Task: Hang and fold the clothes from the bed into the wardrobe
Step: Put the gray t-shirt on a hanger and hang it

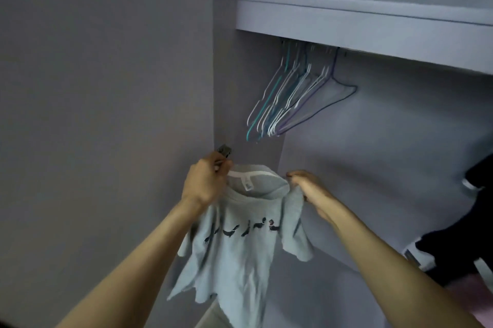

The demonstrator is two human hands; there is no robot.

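Observation:
A light grey T-shirt [240,253] with a row of small dark figures across the chest hangs in front of the open wardrobe. My left hand [205,181] grips its left shoulder by the collar, and my right hand [306,187] pinches the right shoulder. The white neck band and a label face me. Above and behind the shirt, several empty wire hangers [288,95] in white, teal and purple hang bunched under the wardrobe shelf [373,26].
A metal hinge [224,151] sticks out from the wardrobe's side panel just above my left hand. Dark garments [469,234] hang at the right edge. The wardrobe's back wall behind the shirt is bare.

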